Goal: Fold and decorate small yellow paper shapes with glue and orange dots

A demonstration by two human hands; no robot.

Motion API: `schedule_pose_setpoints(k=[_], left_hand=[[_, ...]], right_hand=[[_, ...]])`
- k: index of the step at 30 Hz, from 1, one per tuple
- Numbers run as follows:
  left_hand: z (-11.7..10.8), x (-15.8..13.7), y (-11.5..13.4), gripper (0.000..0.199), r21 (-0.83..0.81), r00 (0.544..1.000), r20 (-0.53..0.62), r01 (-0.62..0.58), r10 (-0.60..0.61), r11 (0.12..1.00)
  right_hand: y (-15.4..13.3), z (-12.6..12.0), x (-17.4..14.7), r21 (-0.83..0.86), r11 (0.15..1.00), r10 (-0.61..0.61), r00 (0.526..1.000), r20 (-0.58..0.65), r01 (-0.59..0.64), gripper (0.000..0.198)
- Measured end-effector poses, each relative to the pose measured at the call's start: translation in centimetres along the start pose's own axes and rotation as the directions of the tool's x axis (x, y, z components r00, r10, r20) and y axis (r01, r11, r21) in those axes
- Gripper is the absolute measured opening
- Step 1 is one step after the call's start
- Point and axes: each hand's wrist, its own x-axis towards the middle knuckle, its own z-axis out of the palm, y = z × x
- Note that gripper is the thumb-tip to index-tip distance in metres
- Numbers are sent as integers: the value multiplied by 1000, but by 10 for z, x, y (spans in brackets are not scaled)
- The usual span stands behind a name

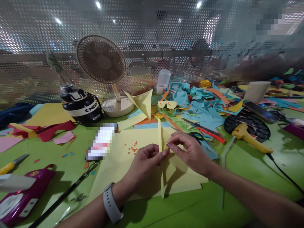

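Observation:
Between the thumb and fingers of my left hand is a piece of yellow paper, held upright and seen nearly edge-on. My right hand has thumb and fingertips pinched together close to the paper's right side. Whatever those fingertips hold, if anything, is too small to make out. Beneath both hands lie large yellow sheets. Small orange paper squares are scattered on them, left of my hands. Farther back stands a yellow paper cutout with small red-orange marks.
A phone lies to the left, a knife beyond it. A fan and a black bottle stand behind. Blue paper scraps pile up at the back. On the right, a yellow glue gun rests on a black tray.

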Motion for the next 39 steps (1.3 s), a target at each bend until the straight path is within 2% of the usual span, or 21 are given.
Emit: schedule_pose_setpoints(k=[4,8,17,26,31,35,39], left_hand=[[1,0,1,31,24,999,-50,19,-18,1000],[3,-1,2,29,-22,998,-60,31,-32,999],[5,-2,3,28,35,987,-143,-65,69,997],[5,-3,2,24,112,975,-176,-116,134,987],[6,-3,2,23,149,967,-207,-117,147,982],[7,-4,2,24,102,971,-194,-124,142,987],[6,-4,3,25,85,974,-190,-108,123,990]], right_hand=[[-3,0,0,-16,1000,-23,1000,7,23,5],[-2,1,-2,-39,999,-35,999,-28,34,4],[0,3,-4,48,999,22,998,-59,-19,6],[2,9,-2,243,949,210,978,-15,-200,11],[4,12,-2,291,929,234,972,25,-231,11],[2,12,-1,327,915,253,967,-11,-236,15],[-4,7,1,318,892,357,932,-58,-322,28]])
